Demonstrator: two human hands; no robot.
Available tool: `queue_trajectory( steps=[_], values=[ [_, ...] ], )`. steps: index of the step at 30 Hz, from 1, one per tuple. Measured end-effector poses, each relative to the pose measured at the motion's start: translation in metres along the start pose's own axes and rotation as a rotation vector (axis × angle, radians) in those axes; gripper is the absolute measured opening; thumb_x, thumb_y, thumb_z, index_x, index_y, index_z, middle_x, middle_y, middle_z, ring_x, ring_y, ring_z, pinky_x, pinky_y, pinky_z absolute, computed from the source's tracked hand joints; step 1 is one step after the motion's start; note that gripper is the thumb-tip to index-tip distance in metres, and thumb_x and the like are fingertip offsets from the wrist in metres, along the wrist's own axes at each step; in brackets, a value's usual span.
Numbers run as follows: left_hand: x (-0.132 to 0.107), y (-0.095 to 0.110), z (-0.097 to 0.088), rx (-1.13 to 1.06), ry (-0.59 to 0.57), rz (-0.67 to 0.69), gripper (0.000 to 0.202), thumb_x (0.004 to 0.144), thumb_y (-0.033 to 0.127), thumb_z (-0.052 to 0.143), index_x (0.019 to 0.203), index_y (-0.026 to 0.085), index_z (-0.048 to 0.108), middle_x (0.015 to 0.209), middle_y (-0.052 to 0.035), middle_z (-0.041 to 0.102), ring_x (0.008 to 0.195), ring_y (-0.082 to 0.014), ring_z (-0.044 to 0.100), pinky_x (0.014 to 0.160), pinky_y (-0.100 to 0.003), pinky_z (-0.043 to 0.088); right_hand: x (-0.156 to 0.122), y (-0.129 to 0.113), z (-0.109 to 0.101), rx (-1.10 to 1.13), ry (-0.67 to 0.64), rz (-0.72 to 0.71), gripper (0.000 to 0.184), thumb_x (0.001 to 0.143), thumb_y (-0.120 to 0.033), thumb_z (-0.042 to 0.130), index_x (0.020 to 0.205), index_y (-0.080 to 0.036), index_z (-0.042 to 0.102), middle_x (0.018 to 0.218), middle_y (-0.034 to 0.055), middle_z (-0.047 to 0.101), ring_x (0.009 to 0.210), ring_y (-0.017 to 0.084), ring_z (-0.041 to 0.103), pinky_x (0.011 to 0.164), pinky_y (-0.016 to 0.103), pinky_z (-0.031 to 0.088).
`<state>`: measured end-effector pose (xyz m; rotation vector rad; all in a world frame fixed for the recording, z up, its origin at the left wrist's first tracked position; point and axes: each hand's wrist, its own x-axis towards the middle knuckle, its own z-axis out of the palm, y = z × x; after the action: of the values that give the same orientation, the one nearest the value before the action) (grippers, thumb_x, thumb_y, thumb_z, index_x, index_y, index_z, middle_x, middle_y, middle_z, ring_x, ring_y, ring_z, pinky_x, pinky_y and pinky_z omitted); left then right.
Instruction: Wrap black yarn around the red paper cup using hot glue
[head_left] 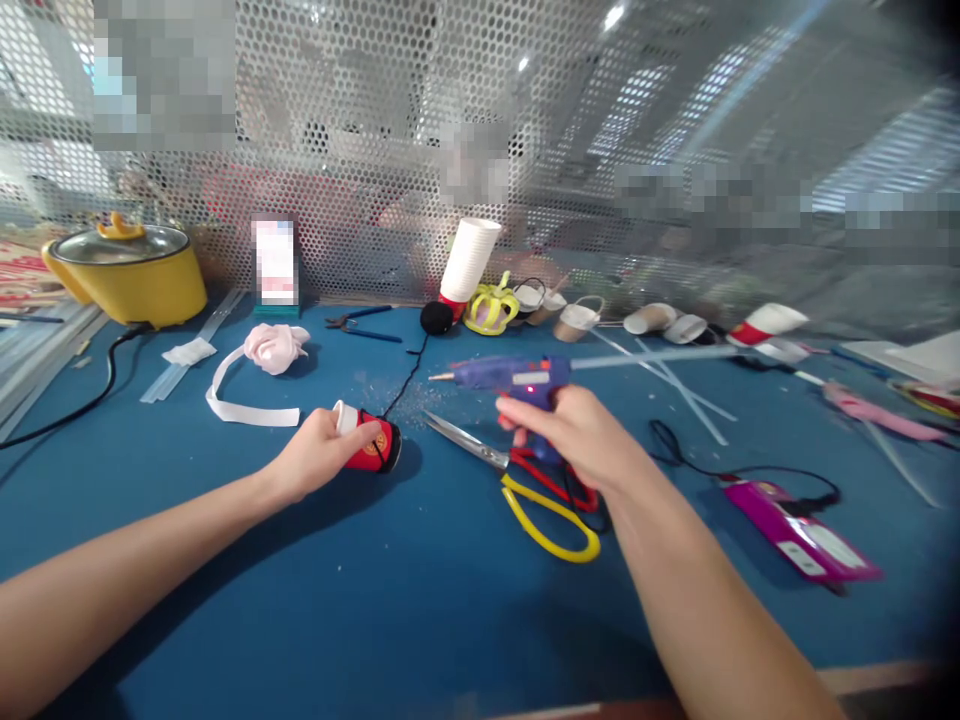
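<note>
The 2 hands are apart, with the scissors (466, 440) lying between them on the blue desk (420, 620). Left of the scissors' tips, the left hand (319, 455) is clasped around a red paper cup (364, 452), held on its side with a dark band at its right end. A black strand (409, 385) runs from the cup toward a black yarn ball (437, 319) beyond the scissors. The right hand (577, 425) grips a blue glue gun (487, 374) over the scissors' handles (a small red light glows on its side), its nozzle pointing left above the blades. Beyond and left of the scissors lie a pink ribbon rose (274, 348) and pliers (367, 334); to their right sits a purple packet (765, 515).
</note>
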<state>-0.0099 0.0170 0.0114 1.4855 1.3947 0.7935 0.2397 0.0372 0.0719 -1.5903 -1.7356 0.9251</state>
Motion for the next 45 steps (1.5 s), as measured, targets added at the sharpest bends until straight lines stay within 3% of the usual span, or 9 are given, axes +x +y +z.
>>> queue_trajectory(
  steps=[4,10,16,22,30,38,45],
  values=[
    [0.001,-0.001,-0.001,0.001,0.002,-0.018,0.043,0.072,0.053,0.045,0.051,0.02,0.029,0.048,0.0066,0.025,0.046,-0.0065,0.021,0.043,-0.023,0.015,-0.027,-0.007,0.022,0.064,-0.129,-0.009,0.022,0.071,-0.034,0.057,0.08,-0.014,0.06,0.059,0.0008,0.061,0.045,0.009,0.054,0.044,0.021,0.046],
    [0.0,0.004,-0.001,0.01,0.019,-0.038,0.041,0.071,0.05,0.046,0.05,0.02,0.029,0.047,0.0064,0.025,0.044,-0.0065,0.02,0.042,-0.023,0.013,-0.042,-0.004,0.041,-0.092,-0.176,-0.062,0.019,0.075,-0.031,0.053,0.062,-0.018,0.056,0.044,-0.0033,0.053,0.037,0.01,0.05,0.037,0.021,0.042],
    [0.001,0.005,-0.002,0.043,0.03,-0.082,0.041,0.071,0.051,0.046,0.05,0.02,0.028,0.046,0.0065,0.024,0.043,-0.0067,0.02,0.041,-0.023,0.013,-0.041,0.003,0.044,-0.224,-0.095,-0.271,0.017,0.077,-0.032,0.051,0.066,-0.022,0.06,0.041,-0.0037,0.053,0.043,0.016,0.056,0.044,0.025,0.045],
    [0.002,0.003,-0.002,0.062,0.03,-0.1,0.042,0.072,0.052,0.045,0.051,0.02,0.027,0.047,0.0068,0.023,0.043,-0.0065,0.02,0.041,-0.023,0.013,-0.044,0.004,0.046,-0.324,-0.056,-0.341,0.019,0.076,-0.033,0.051,0.061,-0.025,0.06,0.043,-0.0032,0.055,0.046,0.017,0.057,0.048,0.027,0.046],
    [0.003,0.0,-0.002,0.037,0.038,-0.092,0.042,0.073,0.051,0.046,0.052,0.02,0.027,0.046,0.0069,0.022,0.041,-0.0061,0.02,0.04,-0.023,0.013,-0.044,-0.005,0.041,-0.613,-0.073,-0.471,0.017,0.075,-0.025,0.049,0.071,-0.021,0.065,0.058,0.0049,0.062,0.057,0.02,0.059,0.054,0.029,0.045],
    [0.0,0.014,-0.002,-0.003,0.07,-0.17,0.04,0.07,0.048,0.05,0.048,0.021,0.029,0.04,0.0079,0.02,0.034,-0.0048,0.018,0.035,-0.023,0.01,-0.05,-0.007,0.041,-0.507,-0.073,-0.433,0.015,0.076,-0.023,0.047,0.075,-0.021,0.062,0.058,0.0038,0.061,0.051,0.017,0.056,0.047,0.028,0.042],
    [0.001,0.008,-0.001,0.008,0.057,-0.159,0.041,0.071,0.051,0.047,0.05,0.021,0.027,0.043,0.0074,0.021,0.038,-0.0057,0.019,0.037,-0.023,0.011,-0.048,-0.006,0.041,-0.561,-0.089,-0.435,0.016,0.076,-0.023,0.047,0.075,-0.022,0.064,0.061,0.005,0.063,0.055,0.019,0.059,0.051,0.029,0.044]
  ],
)
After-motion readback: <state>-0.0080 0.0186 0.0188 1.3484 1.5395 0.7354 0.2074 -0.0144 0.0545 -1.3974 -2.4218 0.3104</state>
